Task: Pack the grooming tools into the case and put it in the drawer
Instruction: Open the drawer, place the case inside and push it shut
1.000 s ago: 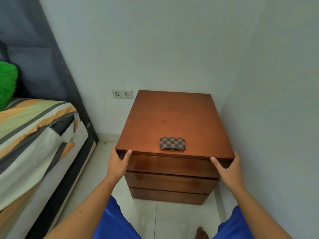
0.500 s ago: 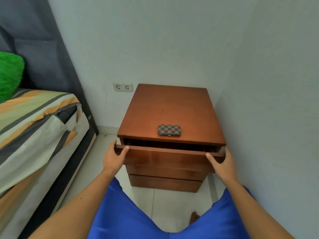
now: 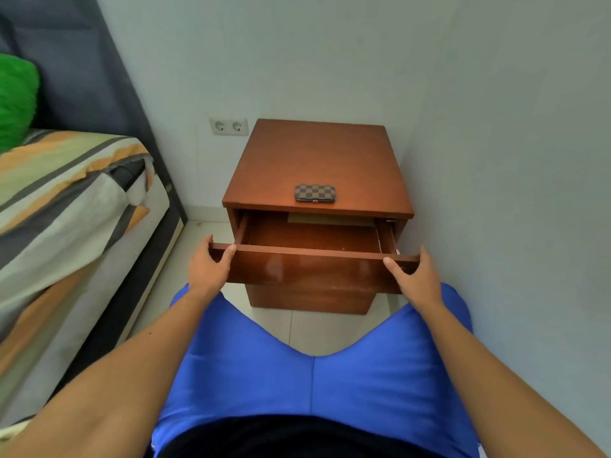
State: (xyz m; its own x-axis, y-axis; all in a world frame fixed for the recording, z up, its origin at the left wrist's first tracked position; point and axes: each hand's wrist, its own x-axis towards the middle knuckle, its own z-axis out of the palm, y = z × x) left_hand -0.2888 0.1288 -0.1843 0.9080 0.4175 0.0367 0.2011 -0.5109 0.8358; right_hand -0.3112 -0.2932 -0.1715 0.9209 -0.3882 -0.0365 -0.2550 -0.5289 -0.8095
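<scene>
A small checkered brown case [image 3: 315, 193] lies closed on top of the wooden nightstand [image 3: 317, 160], near its front edge. The top drawer [image 3: 310, 262] stands pulled out, its brown floor bare except for a flat pale sheet [image 3: 325, 219] at the back. My left hand [image 3: 209, 266] grips the left end of the drawer front, thumb over its top edge. My right hand [image 3: 413, 276] grips the right end the same way. No loose grooming tools are in sight.
A bed [image 3: 66, 206] with striped sheets and a green pillow [image 3: 15, 97] stands to the left, with a dark headboard. The wall [image 3: 512, 160] runs close along the nightstand's right side. A double socket [image 3: 228, 126] sits on the back wall. My blue-clad knees fill the foreground.
Both hands have pulled the top drawer from closed to well out, and my view has backed away from the nightstand. The case has stayed in place on top.
</scene>
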